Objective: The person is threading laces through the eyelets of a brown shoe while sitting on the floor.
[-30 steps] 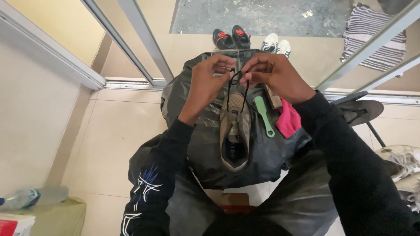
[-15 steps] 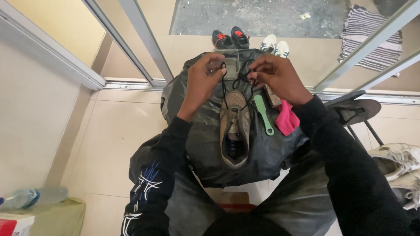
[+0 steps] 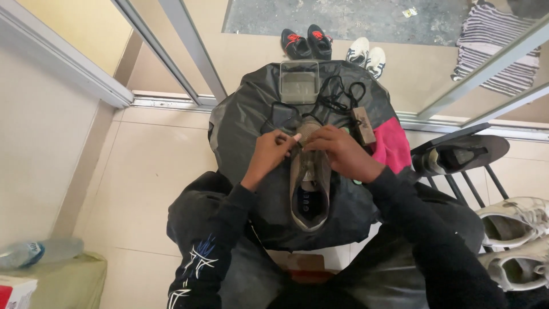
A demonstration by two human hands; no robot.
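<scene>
Shoe: a grey-brown shoe (image 3: 309, 183) is lying on a black plastic sheet (image 3: 240, 123) over the lap, toe pointing far.
Left hand: the left hand (image 3: 270, 150) is pinching a black lace (image 3: 274, 123) at the shoe's left side, fingers closed narrow, wrist bent inward.
Right hand: the right hand (image 3: 341, 151) is curling over the shoe's far end, gripping it, forearm angling in from the right.
Far: a clear plastic box (image 3: 299, 81) is sitting beyond the toe.

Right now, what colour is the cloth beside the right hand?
Pink cloth, beside the right hand; head view.

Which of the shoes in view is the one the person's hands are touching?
The grey-brown shoe lying on the black sheet over the lap: the left hand and right hand meet at its toe end. The black pair, the white ones and the rack's shoes lie untouched.
</scene>
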